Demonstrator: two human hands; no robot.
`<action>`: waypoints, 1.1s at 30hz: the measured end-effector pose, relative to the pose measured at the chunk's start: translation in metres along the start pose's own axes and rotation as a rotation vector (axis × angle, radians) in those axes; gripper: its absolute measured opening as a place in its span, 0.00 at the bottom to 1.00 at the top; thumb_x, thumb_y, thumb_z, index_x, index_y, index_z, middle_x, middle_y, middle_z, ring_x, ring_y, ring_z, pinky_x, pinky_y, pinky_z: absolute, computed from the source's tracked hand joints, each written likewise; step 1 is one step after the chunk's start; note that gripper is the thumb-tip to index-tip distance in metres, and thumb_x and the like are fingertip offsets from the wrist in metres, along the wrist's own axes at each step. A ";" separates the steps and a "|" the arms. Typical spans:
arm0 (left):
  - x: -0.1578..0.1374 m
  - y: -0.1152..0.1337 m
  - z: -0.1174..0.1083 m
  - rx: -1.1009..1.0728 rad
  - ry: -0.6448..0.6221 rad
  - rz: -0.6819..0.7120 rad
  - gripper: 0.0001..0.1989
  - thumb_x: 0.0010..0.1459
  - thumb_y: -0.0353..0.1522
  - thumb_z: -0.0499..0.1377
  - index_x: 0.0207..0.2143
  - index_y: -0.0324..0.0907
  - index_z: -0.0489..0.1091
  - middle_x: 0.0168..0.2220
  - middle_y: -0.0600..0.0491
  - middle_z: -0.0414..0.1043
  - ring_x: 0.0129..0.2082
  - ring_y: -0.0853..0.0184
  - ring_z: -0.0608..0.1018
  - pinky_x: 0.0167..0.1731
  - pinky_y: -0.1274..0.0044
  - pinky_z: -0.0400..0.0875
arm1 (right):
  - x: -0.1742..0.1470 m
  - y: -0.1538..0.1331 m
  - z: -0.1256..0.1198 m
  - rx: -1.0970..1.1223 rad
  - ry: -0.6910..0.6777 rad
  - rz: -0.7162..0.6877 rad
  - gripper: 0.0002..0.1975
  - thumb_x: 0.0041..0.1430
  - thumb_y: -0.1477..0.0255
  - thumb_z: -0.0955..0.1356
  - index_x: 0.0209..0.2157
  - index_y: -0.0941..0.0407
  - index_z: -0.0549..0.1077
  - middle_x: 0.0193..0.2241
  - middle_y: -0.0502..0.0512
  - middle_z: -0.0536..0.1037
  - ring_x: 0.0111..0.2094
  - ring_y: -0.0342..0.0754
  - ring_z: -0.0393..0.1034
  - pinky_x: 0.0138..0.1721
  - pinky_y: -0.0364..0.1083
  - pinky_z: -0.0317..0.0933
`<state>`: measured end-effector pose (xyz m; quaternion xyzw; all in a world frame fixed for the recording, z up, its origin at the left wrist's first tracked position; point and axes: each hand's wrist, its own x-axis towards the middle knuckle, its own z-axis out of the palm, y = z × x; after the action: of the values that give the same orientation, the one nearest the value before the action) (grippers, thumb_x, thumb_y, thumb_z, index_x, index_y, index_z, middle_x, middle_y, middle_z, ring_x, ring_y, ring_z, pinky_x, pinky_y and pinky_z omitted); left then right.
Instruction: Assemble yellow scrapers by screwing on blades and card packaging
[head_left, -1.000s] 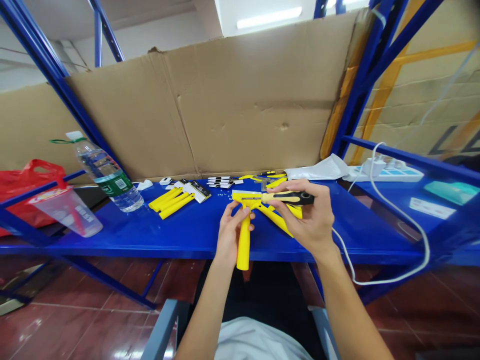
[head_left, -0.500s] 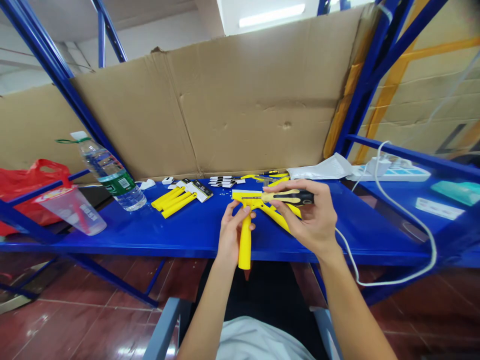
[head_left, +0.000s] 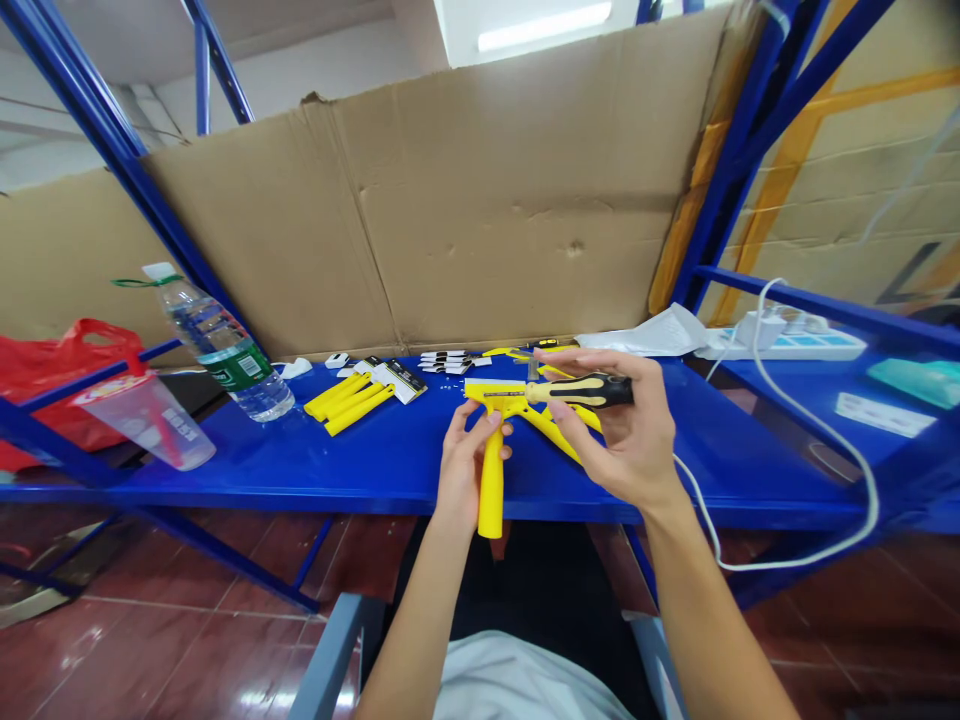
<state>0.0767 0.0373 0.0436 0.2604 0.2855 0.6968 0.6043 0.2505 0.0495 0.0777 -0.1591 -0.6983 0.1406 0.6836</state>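
Observation:
My left hand (head_left: 466, 455) is closed around the neck of a yellow T-shaped scraper (head_left: 490, 490), its handle pointing down toward my lap. A pale strip runs along the top of its head. In my right hand (head_left: 637, 430) is a screwdriver (head_left: 589, 390) with a cream and black handle, lying level. Its shaft runs left along the scraper's head, and where the tip meets it is too small to tell. My right fingers are loosened around the handle, the thumb below it. Behind my right hand lie more yellow scrapers (head_left: 551, 437) on the blue table (head_left: 390, 465).
Several yellow scrapers with black-and-white heads (head_left: 360, 408) lie to the left. Small black-and-white pieces (head_left: 444, 362) sit at the back. A water bottle (head_left: 244, 365), a plastic cup (head_left: 154, 425), a white bag (head_left: 652, 335), a power strip (head_left: 810, 343) and a white cable (head_left: 870, 490) surround the work.
The fingers of my right hand have spread and loosened on the screwdriver handle. My left hand and the scraper stay nearly where they were.

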 end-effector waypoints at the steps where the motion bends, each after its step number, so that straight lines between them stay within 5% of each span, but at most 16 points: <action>1: 0.000 0.000 0.000 -0.003 0.004 0.000 0.33 0.44 0.30 0.82 0.49 0.45 0.70 0.41 0.53 0.79 0.31 0.70 0.80 0.23 0.82 0.67 | 0.000 -0.001 0.000 0.000 -0.006 0.007 0.21 0.68 0.70 0.78 0.58 0.48 0.72 0.55 0.59 0.83 0.57 0.61 0.83 0.58 0.63 0.79; 5: 0.001 -0.001 -0.002 0.004 -0.013 -0.005 0.32 0.45 0.30 0.81 0.49 0.45 0.70 0.41 0.53 0.79 0.32 0.69 0.80 0.24 0.81 0.66 | 0.001 -0.004 0.000 -0.121 0.023 -0.029 0.18 0.65 0.70 0.80 0.53 0.48 0.76 0.45 0.55 0.86 0.48 0.59 0.86 0.56 0.61 0.80; 9: 0.002 -0.002 -0.003 -0.001 -0.006 0.000 0.32 0.46 0.30 0.81 0.49 0.45 0.70 0.41 0.53 0.79 0.32 0.69 0.80 0.24 0.81 0.66 | 0.001 -0.004 0.001 0.011 -0.005 0.001 0.22 0.68 0.70 0.78 0.58 0.47 0.71 0.56 0.58 0.82 0.57 0.59 0.82 0.58 0.62 0.79; 14: 0.000 -0.001 -0.001 0.001 -0.013 -0.005 0.32 0.45 0.30 0.81 0.49 0.45 0.70 0.41 0.53 0.79 0.32 0.70 0.80 0.24 0.81 0.65 | 0.000 -0.001 0.001 -0.053 0.037 -0.039 0.20 0.65 0.73 0.79 0.54 0.48 0.73 0.45 0.54 0.85 0.48 0.56 0.85 0.55 0.60 0.80; 19: 0.000 0.000 -0.001 0.002 0.005 -0.003 0.32 0.45 0.30 0.81 0.49 0.46 0.70 0.42 0.54 0.78 0.32 0.70 0.79 0.24 0.82 0.65 | -0.001 0.001 0.000 0.016 -0.035 0.038 0.25 0.69 0.67 0.78 0.61 0.47 0.67 0.56 0.59 0.83 0.58 0.58 0.82 0.59 0.61 0.78; 24: 0.002 -0.001 -0.004 0.005 -0.026 -0.010 0.31 0.46 0.30 0.81 0.48 0.46 0.70 0.43 0.53 0.79 0.32 0.70 0.80 0.24 0.82 0.65 | -0.001 0.003 -0.001 -0.072 0.012 0.004 0.24 0.65 0.68 0.80 0.56 0.47 0.70 0.45 0.54 0.86 0.49 0.58 0.86 0.57 0.60 0.80; 29: 0.004 -0.002 -0.006 -0.004 -0.025 -0.011 0.31 0.47 0.30 0.80 0.49 0.46 0.70 0.42 0.53 0.79 0.32 0.70 0.80 0.24 0.82 0.66 | -0.001 0.003 -0.001 -0.023 -0.045 0.027 0.26 0.68 0.70 0.78 0.61 0.47 0.68 0.54 0.58 0.83 0.57 0.60 0.83 0.60 0.63 0.78; 33: 0.004 -0.002 -0.004 0.000 -0.037 -0.023 0.31 0.46 0.30 0.81 0.49 0.46 0.70 0.44 0.52 0.80 0.32 0.70 0.80 0.23 0.83 0.65 | -0.002 0.006 0.001 -0.101 0.042 -0.044 0.27 0.64 0.70 0.80 0.58 0.46 0.68 0.45 0.53 0.84 0.46 0.58 0.86 0.56 0.61 0.80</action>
<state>0.0744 0.0410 0.0391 0.2700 0.2775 0.6849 0.6172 0.2500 0.0544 0.0738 -0.1807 -0.6933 0.0868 0.6923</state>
